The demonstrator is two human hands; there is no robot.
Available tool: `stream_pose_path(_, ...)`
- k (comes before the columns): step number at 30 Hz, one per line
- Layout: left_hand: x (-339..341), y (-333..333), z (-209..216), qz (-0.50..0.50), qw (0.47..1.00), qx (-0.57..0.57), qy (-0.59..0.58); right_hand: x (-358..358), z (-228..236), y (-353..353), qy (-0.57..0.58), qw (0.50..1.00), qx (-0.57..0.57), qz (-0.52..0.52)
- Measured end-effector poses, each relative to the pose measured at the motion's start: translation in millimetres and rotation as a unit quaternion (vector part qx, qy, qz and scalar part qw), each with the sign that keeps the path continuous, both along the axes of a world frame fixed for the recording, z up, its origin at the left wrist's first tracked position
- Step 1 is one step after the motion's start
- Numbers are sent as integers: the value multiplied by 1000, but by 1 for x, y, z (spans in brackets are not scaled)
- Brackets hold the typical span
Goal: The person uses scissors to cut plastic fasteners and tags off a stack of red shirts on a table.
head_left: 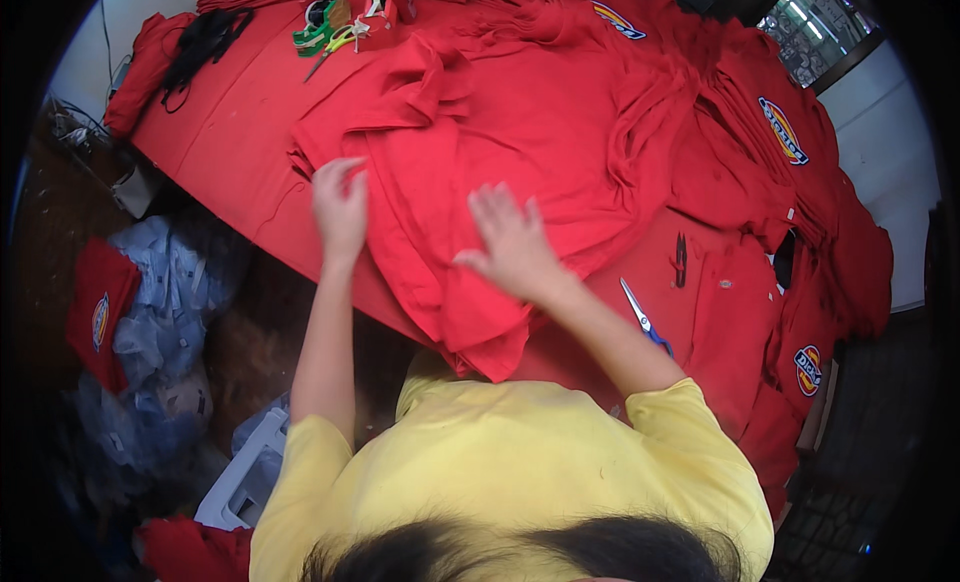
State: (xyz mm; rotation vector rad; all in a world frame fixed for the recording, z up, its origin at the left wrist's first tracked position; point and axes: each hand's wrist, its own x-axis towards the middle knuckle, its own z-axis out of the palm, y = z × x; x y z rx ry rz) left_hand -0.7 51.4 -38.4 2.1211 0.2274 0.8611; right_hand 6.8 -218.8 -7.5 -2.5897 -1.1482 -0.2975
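A red garment (520,132), probably a shirt, lies loosely spread and wrinkled in front of me, one corner hanging over the table's near edge. My right hand (510,244) rests on its middle with the fingers spread. At the garment's left edge is my left hand (341,210), its fingers bent and the thumb apart, with no cloth visible between them. A fold of fabric is bunched beyond my hands. On the right lie scissors with blue handles (645,317) and small dark thread snips (681,260).
Piles of red garments with patches (780,132) line the table's right side. At the back stand a green tape dispenser (318,27) and yellow-handled scissors (340,40). Black fabric (205,47) lies at far left. Clear plastic bags (165,312) and a white plastic stool (240,472) are below, left.
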Motion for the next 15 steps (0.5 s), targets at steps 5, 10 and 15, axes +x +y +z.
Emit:
stream_pose_path(5, 96, -53, 31, 82, 934, 343, 51, -25, -1, 12, -43, 995, -67, 64)
stream_pose_path(10, 151, 18, 33, 154, 986, -24, 62, -23, -9, -23, 85, 988, -5, 129)
stream_pose_path(15, 66, 155, -20, 130, 890, -432, 70, 29, 7, -93, 3, 978, 205, -24)
